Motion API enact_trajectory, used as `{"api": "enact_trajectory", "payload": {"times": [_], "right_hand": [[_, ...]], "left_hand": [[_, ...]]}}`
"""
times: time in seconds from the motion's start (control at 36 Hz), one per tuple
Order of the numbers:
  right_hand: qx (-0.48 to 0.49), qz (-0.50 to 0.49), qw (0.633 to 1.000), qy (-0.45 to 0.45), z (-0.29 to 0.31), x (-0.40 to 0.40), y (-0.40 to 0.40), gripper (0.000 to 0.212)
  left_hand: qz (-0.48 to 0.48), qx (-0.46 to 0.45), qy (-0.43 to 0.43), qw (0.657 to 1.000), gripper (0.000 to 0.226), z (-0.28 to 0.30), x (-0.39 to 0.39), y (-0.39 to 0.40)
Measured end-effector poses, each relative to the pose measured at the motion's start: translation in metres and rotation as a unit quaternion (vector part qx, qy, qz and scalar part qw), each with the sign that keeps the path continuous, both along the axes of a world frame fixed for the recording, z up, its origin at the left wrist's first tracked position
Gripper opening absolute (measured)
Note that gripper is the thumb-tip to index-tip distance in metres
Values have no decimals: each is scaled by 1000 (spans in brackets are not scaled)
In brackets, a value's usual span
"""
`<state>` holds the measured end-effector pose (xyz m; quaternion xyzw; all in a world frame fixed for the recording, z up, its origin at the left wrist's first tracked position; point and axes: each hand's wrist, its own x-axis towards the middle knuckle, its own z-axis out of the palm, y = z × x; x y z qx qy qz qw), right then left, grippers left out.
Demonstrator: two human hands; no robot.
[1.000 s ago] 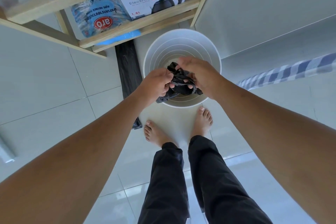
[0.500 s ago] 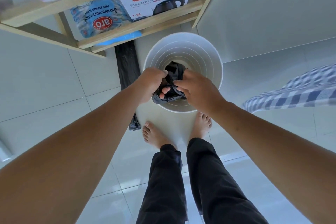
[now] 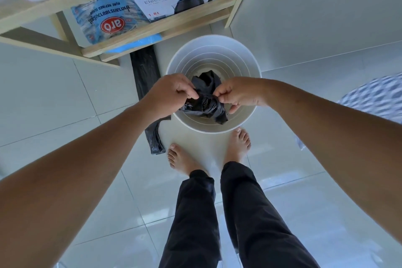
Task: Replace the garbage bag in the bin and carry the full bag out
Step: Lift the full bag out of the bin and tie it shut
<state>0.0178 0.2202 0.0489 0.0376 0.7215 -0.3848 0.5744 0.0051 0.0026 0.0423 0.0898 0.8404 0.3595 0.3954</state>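
I pinch the crumpled black bag (image 3: 206,102) between left hand (image 3: 169,93) and right hand (image 3: 237,93) directly above the white bin (image 3: 250,63); uneven pulling risks tearing the thin film or dropping it inside.

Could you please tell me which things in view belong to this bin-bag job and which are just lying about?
Part of the job: white bin; crumpled black bag, pinched by left hand and right hand; black bag on the floor.

Lying about: kettle box; blue sugar packet; wooden shelf; checked cloth.
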Motion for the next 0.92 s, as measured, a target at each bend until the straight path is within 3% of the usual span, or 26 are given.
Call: {"api": "enact_trajectory", "payload": {"times": [0.06, 0.14, 0.17, 0.31, 0.42, 0.5, 0.61, 0.75, 0.92], "right_hand": [[-12, -44, 999, -5, -2, 2, 1, 31], [-22, -76, 997, -8, -6, 5, 2, 25], [-23, -82, 996, -6, -7, 6, 3, 24], [-17, -95, 995, 0, -12, 11, 5, 24], [-13, -92, 996, 15, -11, 12, 7, 25], [9, -64, 997, 49, -5, 10, 13, 23], [72, 34, 990, 115, -4, 11, 30, 17], [179, 109, 952, 225, -18, 22, 48, 21], [233, 145, 927, 256, -22, 31, 51, 25]], "left_hand": [[9, 19, -43, 999, 25, 0, 1, 3], [5, 22, -70, 997, 54, 3, 4, 9], [-11, 22, -59, 998, 54, 3, 5, 11], [7, -2, -47, 999, 25, 0, 16, 20], [24, 0, -76, 997, 20, -4, 22, 19], [-23, -13, -44, 999, 15, -2, 21, 9], [-69, -66, 0, 995, 20, -1, 22, -29], [-67, -192, 32, 979, 13, -4, 30, -92], [-78, -289, 0, 954, 18, -10, 38, -117]]}}
